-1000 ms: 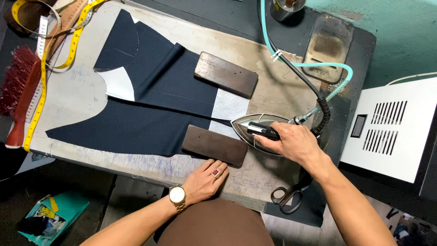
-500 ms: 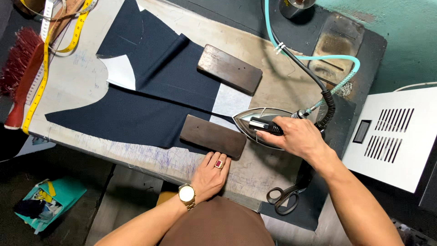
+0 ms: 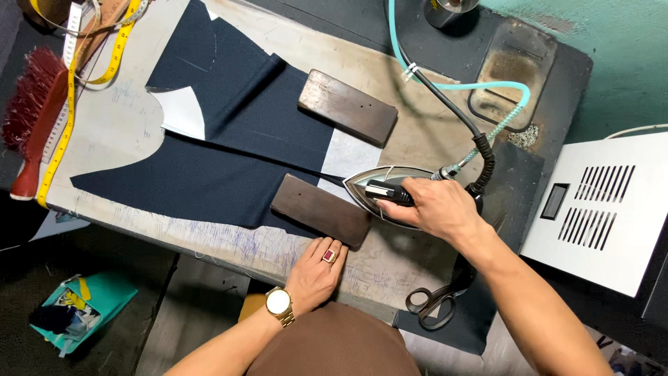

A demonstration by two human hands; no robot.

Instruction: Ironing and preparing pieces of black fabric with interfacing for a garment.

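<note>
Resting flat at the table's (image 3: 125,132) near edge, our left hand (image 3: 316,273) lies fingers spread and holds nothing; its fingertips reach just short of the near wooden block (image 3: 320,210). A watch (image 3: 279,303) sits on that wrist and a ring (image 3: 328,255) on one finger. To the right, scissors (image 3: 433,301) lie on a dark cloth at the table's corner. Our right hand (image 3: 433,207) is closed around the iron's (image 3: 379,191) handle; the iron stands flat on the table, nose pointing left toward the navy fabric (image 3: 209,160), just beside the near block's right end. Compared with half a second ago, hands and iron sit in much the same places; only our view has shifted slightly. Beyond, the fabric spreads across the table with white lining showing, and a second block (image 3: 347,106) lies on its far right part. The iron's teal hose (image 3: 459,85) and black cord run back past a dark pad (image 3: 513,69). At far left lie a tape measure (image 3: 64,132) and red brush (image 3: 33,118).
</note>
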